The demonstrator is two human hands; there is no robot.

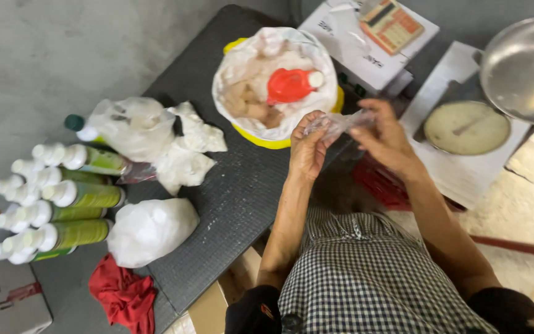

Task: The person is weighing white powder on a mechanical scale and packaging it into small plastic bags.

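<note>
Just beyond our left hand (307, 148) the bag-lined yellow bucket (250, 137) with its red scoop (287, 85) blocks the way forward. To our right hand's (385, 137) right stands the dial scale (466, 128) under its metal pan (523, 68). Left of our left hand, bare dark tabletop (242, 192) lies open up to the crumpled bags (180, 151) and bottles (75, 204).
</note>
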